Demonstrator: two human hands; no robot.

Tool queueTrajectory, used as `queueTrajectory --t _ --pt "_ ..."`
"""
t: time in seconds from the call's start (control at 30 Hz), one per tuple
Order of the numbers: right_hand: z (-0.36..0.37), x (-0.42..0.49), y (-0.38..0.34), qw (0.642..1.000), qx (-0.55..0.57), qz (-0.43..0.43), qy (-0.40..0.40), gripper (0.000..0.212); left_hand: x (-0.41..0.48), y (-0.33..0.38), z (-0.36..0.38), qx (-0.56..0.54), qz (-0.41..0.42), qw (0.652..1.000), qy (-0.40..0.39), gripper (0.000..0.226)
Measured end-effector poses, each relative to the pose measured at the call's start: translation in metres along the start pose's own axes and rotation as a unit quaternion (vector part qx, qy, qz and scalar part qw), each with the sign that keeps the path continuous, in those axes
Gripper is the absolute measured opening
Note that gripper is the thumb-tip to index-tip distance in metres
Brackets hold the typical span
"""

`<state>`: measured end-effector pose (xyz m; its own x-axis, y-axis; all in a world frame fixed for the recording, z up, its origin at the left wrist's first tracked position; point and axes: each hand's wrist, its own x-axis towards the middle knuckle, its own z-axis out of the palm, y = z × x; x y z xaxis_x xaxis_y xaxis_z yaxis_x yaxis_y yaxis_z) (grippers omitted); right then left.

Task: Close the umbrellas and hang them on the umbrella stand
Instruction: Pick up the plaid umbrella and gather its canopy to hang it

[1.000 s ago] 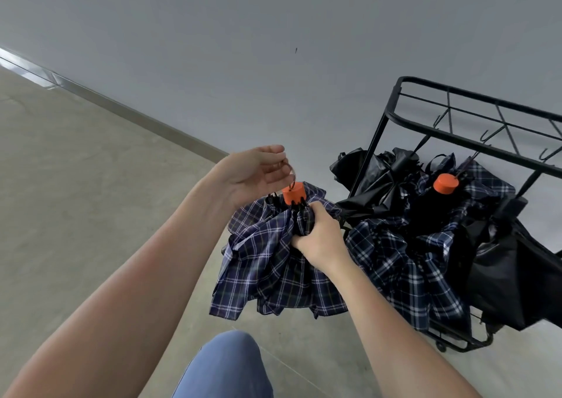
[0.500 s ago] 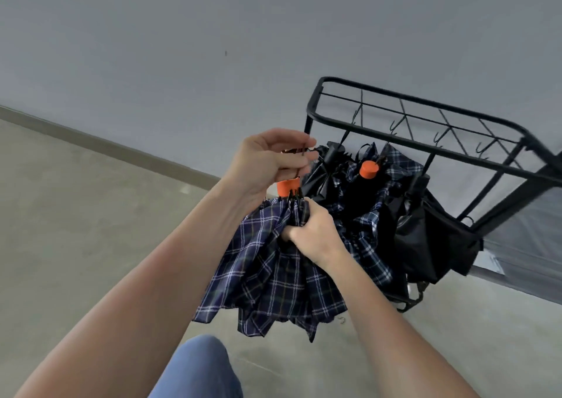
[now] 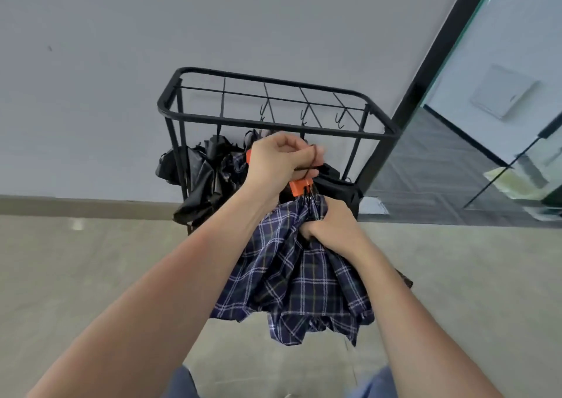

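- While a second ago the stand (image 3: 273, 124) sat off to the right, it now stands straight beyond the hands, close.
- Left hand (image 3: 275, 163) pinches the cord loop (image 3: 313, 162) above the orange handle (image 3: 299, 186), just under the hooks (image 3: 304, 118).
- Right hand (image 3: 333, 229) grips the bunched plaid umbrella (image 3: 292, 288) below.
- Judged: hooking the loop comes next.

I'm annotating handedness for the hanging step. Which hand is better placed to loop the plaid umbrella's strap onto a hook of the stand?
Left. The left hand pinches the strap loop just below the stand and its hooks. The right hand is lower, gripping the plaid umbrella.
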<state>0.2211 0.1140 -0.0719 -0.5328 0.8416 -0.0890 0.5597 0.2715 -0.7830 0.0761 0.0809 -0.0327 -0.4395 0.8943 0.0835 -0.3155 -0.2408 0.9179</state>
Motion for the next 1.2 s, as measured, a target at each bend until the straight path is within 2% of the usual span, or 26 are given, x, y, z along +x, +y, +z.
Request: queueTrajectory --t 0.2,0.33,0.43,0.53,0.7,0.77,0.83,0.9,0.97,1.1,1.2 --pt "-0.051 0.008 0.038 0.996 -0.07 0.054 0.025 0.02 0.017 -0.032 0.048 -0.004 -0.037 0.999 -0.034 0.016" --pt "-0.071 0.021 0.06 0.982 -0.146 0.069 0.101 0.02 0.031 -0.044 0.074 -0.016 -0.046 0.998 -0.043 0.003" --pt "-0.074 0.04 0.071 0.974 -0.162 0.066 0.144 0.021 0.043 -0.052 0.086 -0.01 -0.027 0.999 -0.033 0.004" --pt "-0.068 0.061 0.081 0.974 -0.131 0.063 0.171 0.027 0.056 -0.064 0.091 0.008 -0.007 1.0 -0.01 0.01" --pt "-0.058 0.095 0.096 0.981 -0.09 0.055 0.163 0.028 0.077 -0.089 0.092 0.025 0.011 0.999 0.025 0.016" --pt "-0.055 0.107 0.101 0.984 -0.073 0.045 0.156 0.031 0.087 -0.097 0.092 0.027 0.02 0.998 0.048 0.031" --pt "-0.053 0.12 0.104 0.987 -0.054 0.035 0.148 0.038 0.098 -0.103 0.094 0.045 0.033 0.995 0.086 0.022" --pt "-0.052 0.132 0.105 0.988 -0.038 0.03 0.145 0.031 0.11 -0.108 0.099 0.066 0.045 0.99 0.12 0.006" --pt "-0.052 0.142 0.104 0.988 -0.019 0.025 0.149 0.028 0.123 -0.108 0.105 0.076 0.054 0.984 0.149 0.015" --pt "-0.057 0.16 0.101 0.988 0.021 0.015 0.153 0.024 0.148 -0.105 0.114 0.018 0.069 0.985 0.158 0.03" --pt "-0.062 0.174 0.099 0.987 0.06 0.009 0.147 0.026 0.168 -0.106 0.118 0.098 0.089 0.971 0.198 0.028"
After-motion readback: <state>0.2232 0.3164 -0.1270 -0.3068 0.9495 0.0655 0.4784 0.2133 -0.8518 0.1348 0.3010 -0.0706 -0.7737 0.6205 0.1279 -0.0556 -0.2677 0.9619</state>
